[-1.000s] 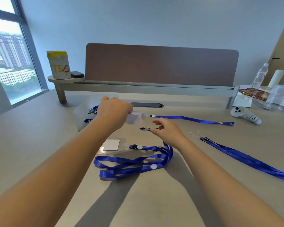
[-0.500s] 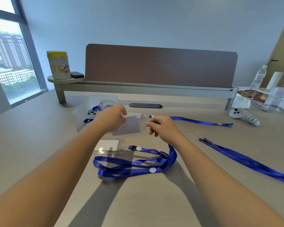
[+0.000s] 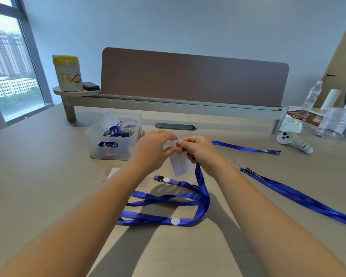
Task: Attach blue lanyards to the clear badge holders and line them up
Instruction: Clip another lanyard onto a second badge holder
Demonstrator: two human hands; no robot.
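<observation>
My left hand (image 3: 152,151) and right hand (image 3: 200,150) pinched the badge holder (image 3: 181,164), hiding its clip. At six o'clock, my lanyard (image 3: 203,188) had lifted.

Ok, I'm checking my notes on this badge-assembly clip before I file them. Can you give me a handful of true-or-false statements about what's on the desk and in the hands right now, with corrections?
1. Both the left hand and the right hand hold the clear badge holder above the desk. True.
2. The lanyard hanging from the right hand is red. False: it is blue.
3. The translucent bin sits left of the hands. True.
4. The yellow-lidded canister stands on the desk beside the bin. False: it stands on the raised round shelf at the far left.
5. A water bottle stands at the far right. True.
</observation>
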